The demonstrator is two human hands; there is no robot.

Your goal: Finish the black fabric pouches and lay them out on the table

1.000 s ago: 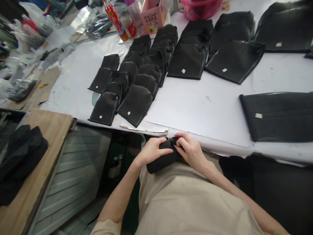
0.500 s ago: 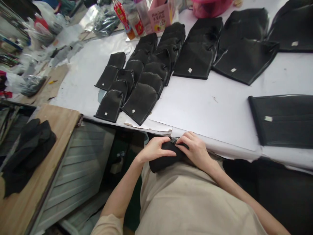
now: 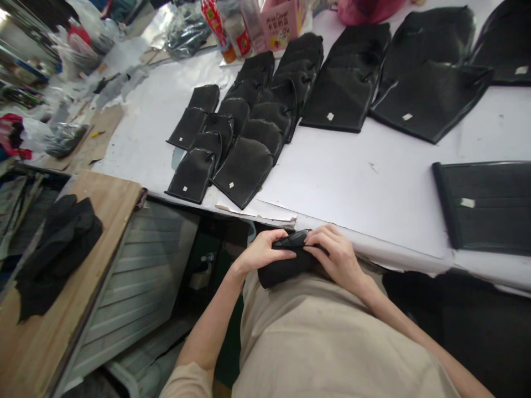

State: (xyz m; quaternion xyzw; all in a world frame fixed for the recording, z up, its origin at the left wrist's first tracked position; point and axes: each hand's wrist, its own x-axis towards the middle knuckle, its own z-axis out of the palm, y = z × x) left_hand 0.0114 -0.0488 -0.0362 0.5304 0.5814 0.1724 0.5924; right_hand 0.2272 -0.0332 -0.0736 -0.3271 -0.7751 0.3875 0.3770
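Note:
A black sheet-like piece [image 3: 286, 270], folded or rolled with a shiny inner side showing along its top, lies against my front at the table's edge. My left hand [image 3: 263, 251] pinches its left end, thumb in front and fingers over the top edge. On the right, my right hand [image 3: 334, 254] grips the same edge between thumb and bent fingers. The piece's lower side rests on the beige clothing [image 3: 315, 315]. Its exact kind cannot be made out, and my right hand hides part of it.
Stacks of flat black pieces with small white labels [image 3: 249, 171] lie on the white table [image 3: 332, 182]. A larger black piece [image 3: 493, 221] is at right. Bottles [image 3: 218, 27] and a pink box [image 3: 282, 25] stand behind. Black cloth [image 3: 58, 249] lies on a wooden board [image 3: 112, 204] at left.
The top edge of the black piece has opened out between my hands, showing more of its shiny inner side. Both hands keep hold; the whole view has shifted slightly.

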